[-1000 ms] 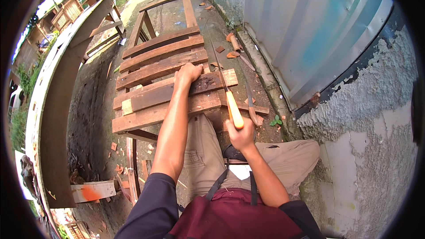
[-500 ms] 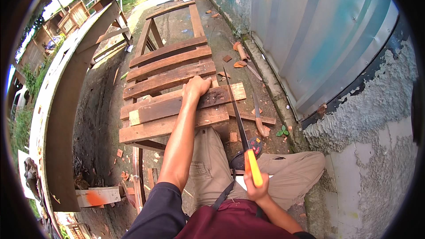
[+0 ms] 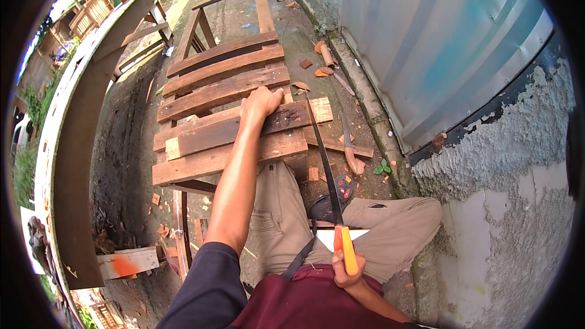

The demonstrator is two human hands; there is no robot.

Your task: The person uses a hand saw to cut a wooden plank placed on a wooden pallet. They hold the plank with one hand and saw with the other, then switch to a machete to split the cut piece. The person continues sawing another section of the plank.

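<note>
My right hand [image 3: 348, 270] grips a handsaw [image 3: 344, 242] by its yellow-orange handle, low in front of my body. Its long dark blade points away from me and crosses the right part of a loose wooden plank [image 3: 210, 139], where a pale strip of wood shows at the end. That plank lies across a slatted wooden frame [image 3: 231, 155]. With my left arm stretched forward, my left hand [image 3: 262, 103] is closed over the plank's far edge and presses it onto the slats. Whether the saw teeth sit in a cut is too small to tell.
To the right, a machete [image 3: 350, 149] and a second blade with a wooden handle [image 3: 326, 55] lie on the concrete among wood chips. A corrugated metal sheet [image 3: 414, 55] lines the right side. A large wooden panel [image 3: 73, 164] stands at the left.
My right hand has drawn the saw back toward my body, and the blade now lies lower along the plank's end. My left hand keeps its place on the plank. The whole view has shifted slightly.
</note>
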